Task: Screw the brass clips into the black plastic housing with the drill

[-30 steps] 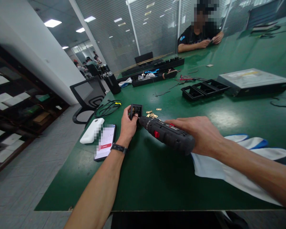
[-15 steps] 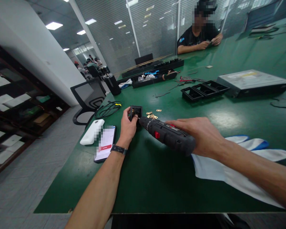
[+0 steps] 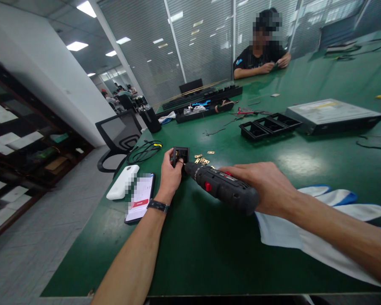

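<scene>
My left hand (image 3: pixel 171 176) is closed round a small black plastic housing (image 3: pixel 181 151), its open side showing compartments with bits of brass colour. My right hand (image 3: pixel 269 186) grips a black cordless drill (image 3: pixel 224 186) with red switches. The drill's nose points left, and its bit meets the housing near my left thumb; the exact contact point is too small to make out. Several small brass plates (image 3: pixel 203 160) lie on the green table (image 3: pixel 197 254) just right of the housing. White gloves with blue edging (image 3: pixel 282 231) lie under my right forearm.
Left of my left hand are a phone (image 3: pixel 141 197), a white device (image 3: pixel 123 182) and a coiled black cable (image 3: pixel 146 151). Farther off stand black frames (image 3: pixel 255 130), a flat metal box (image 3: pixel 333 114) and a tool tray (image 3: pixel 203 111). Another person (image 3: pixel 260 59) sits across the table.
The view has tilted up slightly, so things sit a little lower in the picture. Both hands keep their hold, with the drill still against the black housing.
</scene>
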The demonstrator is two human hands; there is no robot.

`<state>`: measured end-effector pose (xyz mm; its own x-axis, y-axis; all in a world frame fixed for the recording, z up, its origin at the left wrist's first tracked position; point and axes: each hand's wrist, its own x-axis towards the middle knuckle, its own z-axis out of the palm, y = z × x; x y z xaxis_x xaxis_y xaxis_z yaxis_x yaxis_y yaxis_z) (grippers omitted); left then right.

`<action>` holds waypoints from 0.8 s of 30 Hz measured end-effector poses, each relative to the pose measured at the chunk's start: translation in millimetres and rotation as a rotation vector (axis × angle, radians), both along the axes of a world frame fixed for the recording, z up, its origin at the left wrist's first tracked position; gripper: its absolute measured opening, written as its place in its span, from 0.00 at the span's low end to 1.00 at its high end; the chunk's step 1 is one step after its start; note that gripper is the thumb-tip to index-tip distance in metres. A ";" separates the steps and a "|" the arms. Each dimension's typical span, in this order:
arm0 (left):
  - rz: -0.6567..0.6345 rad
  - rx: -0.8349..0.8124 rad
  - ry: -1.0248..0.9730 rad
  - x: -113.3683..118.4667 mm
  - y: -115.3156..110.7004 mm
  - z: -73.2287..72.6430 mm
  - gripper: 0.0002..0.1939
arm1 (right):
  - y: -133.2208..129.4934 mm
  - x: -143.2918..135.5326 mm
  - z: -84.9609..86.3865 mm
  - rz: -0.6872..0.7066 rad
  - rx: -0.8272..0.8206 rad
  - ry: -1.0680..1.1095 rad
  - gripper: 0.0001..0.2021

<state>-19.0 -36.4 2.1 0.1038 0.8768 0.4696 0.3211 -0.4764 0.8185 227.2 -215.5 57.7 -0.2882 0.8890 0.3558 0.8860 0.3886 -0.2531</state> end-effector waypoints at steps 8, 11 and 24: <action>-0.007 -0.006 -0.008 0.1 -0.6 0.4 0.24 | -1.0 0.4 0.2 0.003 -0.002 0.011 0.18; -0.011 -0.006 -0.014 -0.5 -0.4 -0.4 0.24 | -0.8 0.5 -0.3 0.004 0.001 0.011 0.18; -0.031 0.003 -0.016 -1.6 0.1 -1.8 0.26 | -1.1 -0.2 1.1 0.003 -0.007 -0.002 0.18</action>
<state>-20.7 -36.3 0.3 0.1231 0.8720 0.4737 0.2934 -0.4880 0.8221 227.0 -216.7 58.8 -0.2919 0.8906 0.3488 0.8852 0.3896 -0.2541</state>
